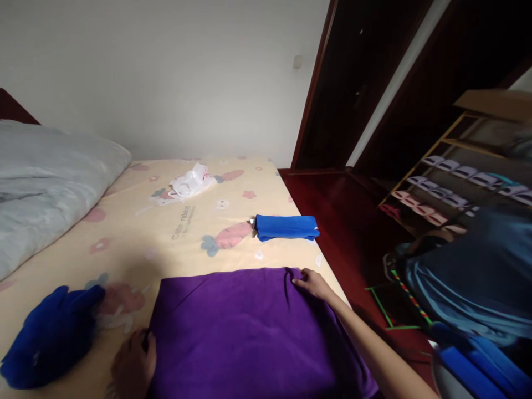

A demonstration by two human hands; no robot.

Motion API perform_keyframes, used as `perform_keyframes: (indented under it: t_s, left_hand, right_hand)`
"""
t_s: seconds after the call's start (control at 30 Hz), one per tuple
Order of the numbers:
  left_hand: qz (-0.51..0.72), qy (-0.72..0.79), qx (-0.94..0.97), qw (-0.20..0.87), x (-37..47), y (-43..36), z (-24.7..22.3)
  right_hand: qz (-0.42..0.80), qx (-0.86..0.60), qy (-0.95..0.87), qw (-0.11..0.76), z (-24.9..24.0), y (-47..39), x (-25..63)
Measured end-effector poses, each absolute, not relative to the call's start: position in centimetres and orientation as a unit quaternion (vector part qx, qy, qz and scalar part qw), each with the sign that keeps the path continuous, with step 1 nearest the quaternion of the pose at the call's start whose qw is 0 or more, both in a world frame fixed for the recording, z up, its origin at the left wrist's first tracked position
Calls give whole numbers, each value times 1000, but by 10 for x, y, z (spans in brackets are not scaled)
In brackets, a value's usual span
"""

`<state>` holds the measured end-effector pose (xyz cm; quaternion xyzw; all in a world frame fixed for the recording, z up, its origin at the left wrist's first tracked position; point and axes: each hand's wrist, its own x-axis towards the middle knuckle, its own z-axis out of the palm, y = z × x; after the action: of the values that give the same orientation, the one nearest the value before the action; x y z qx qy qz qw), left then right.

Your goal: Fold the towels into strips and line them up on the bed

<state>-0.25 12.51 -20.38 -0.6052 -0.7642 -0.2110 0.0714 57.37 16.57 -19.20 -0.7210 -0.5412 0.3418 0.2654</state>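
A purple towel lies spread across the near part of the bed, with small wrinkles by its far right corner. At that corner my right hand pinches the fabric between thumb and fingers. My left hand, dim and slightly blurred, is at the towel's left edge with its fingers curled on the border. Beyond the towel sits a neatly folded blue towel near the bed's right edge. A crumpled blue cloth rests to the left of my left hand.
The bed has a cream patterned sheet. A white plastic bag lies farther back, and a grey pillow is at left. Right of the bed are a dark red floor, a shoe rack and piled blue fabric.
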Motion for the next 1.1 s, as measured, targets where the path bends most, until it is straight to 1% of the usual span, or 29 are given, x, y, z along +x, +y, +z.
perform_keyframes:
  t_s: [0.1,0.2,0.3,0.43,0.5,0.67,0.87,0.93,1.0,1.1]
  left_hand:
    - [-190,-783,-592,27,-4,129,-194]
    - [-171,-782,-599,-25,-10,150,-180]
    - [-174,-775,-605,-63,-9,193,-168]
    - [-182,-774,-584,-161,4,257,-161]
    - [-182,-775,-580,-176,8,278,-159]
    - [-198,-795,-556,-139,4,307,-156]
    - [-225,-800,-550,-88,19,317,-160]
    - [-229,-800,-550,-71,28,310,-164]
    - [-237,-788,-568,-29,36,294,-169]
    - [-241,-721,-649,38,44,244,-183]
  right_hand:
    - [360,-718,-524,283,-184,172,582]
    - [373,-717,-502,308,-175,184,599]
    - [380,-708,-502,320,-170,192,618]
    - [391,-695,-502,334,-167,188,640]
    - [383,-696,-502,340,-168,183,649]
    - [334,-722,-493,351,-172,188,666]
    - [246,-786,-462,329,-185,218,664]
    - [222,-801,-454,320,-190,219,660]
    - [209,-814,-445,308,-193,213,656]
    - [211,-825,-436,290,-195,187,652]
